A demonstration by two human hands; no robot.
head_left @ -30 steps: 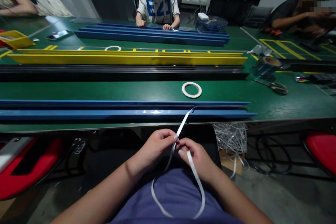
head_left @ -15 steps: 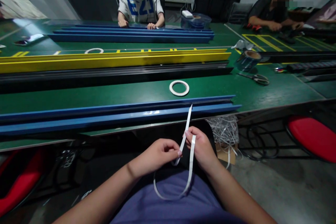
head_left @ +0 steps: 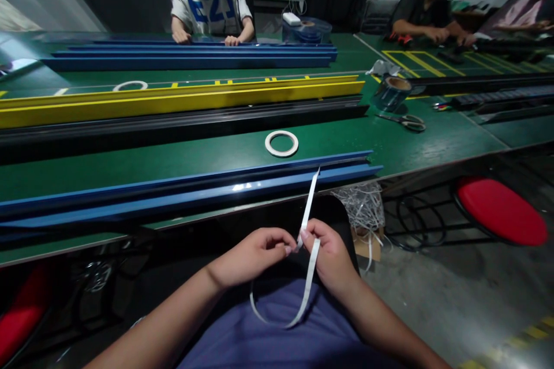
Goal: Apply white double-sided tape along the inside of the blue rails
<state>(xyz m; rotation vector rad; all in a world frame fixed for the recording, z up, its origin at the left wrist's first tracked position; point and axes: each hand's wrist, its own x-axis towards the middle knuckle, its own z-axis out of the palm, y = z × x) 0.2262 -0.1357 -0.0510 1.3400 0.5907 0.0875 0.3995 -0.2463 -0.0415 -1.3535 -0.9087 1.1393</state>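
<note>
A narrow white tape strip (head_left: 310, 282) hangs in a loop over my lap, its upper end rising to the front edge of a blue channel profile (head_left: 208, 192). My right hand (head_left: 331, 256) pinches the strip between thumb and fingers, just below that rising end. Close by, my left hand (head_left: 259, 256) is closed in a pinch on the strip, its fingertips almost touching the right hand; the exact grip is partly hidden. Beyond the profile, a white tape roll (head_left: 281, 153) lies flat on the green table (head_left: 225, 158).
Yellow profiles (head_left: 182, 95) and black profiles (head_left: 182, 118) lie across the table. Scissors (head_left: 407, 121) and a clear film roll (head_left: 392, 95) are at right. Below the edge sits a bag of white scrap strips (head_left: 361, 207), near a red stool (head_left: 500, 210). Two people work opposite.
My view has shifted a little to the right. My right hand has come slightly down and closer to my left fingertips, and the hanging loop has swung slightly left.
</note>
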